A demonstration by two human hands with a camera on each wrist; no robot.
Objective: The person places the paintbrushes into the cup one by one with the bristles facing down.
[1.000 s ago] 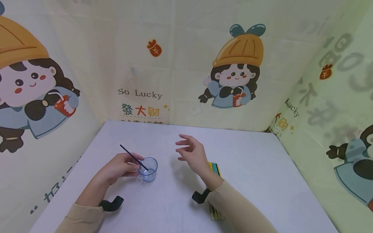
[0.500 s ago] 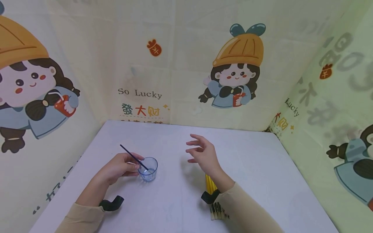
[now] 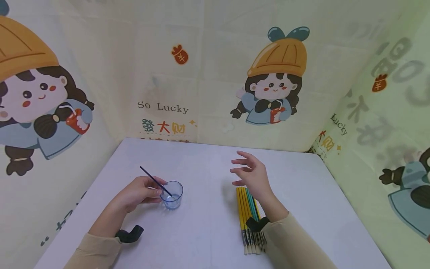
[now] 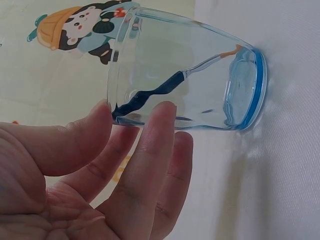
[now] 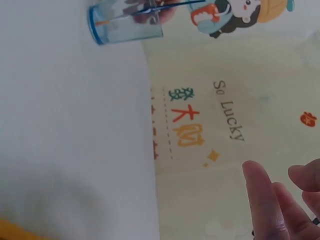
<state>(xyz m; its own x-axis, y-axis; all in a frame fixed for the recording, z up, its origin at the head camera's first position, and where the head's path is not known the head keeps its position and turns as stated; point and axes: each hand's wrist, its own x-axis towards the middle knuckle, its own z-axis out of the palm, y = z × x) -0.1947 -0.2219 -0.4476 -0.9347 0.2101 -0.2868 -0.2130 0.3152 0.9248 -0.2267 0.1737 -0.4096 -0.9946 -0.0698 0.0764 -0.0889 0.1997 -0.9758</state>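
A clear glass (image 3: 173, 204) with a bluish tint stands upright on the white table. A slim dark-handled paintbrush (image 3: 149, 175) leans in it, handle out to the left; its orange tip (image 4: 235, 51) reaches the bottom in the left wrist view. My left hand (image 3: 142, 191) holds the glass by its left side, thumb near the rim and fingertips against the wall. My right hand (image 3: 254, 177) is raised over the table with fingers apart and nothing in them. Below and in front of it lies a row of paintbrushes (image 3: 242, 209), yellow and teal handles pointing away, partly covered by that arm.
White cloth covers the table (image 3: 201, 231). Behind it and along both sides hang cream curtains (image 3: 215, 74) printed with cartoon figures and lettering. Black wrist mounts (image 3: 129, 234) stick out at both sleeves.
My right hand has moved to the right, from beside the glass to above the far end of the brush row, uncovering more yellow handles. The left hand, glass and leaning paintbrush stay put.
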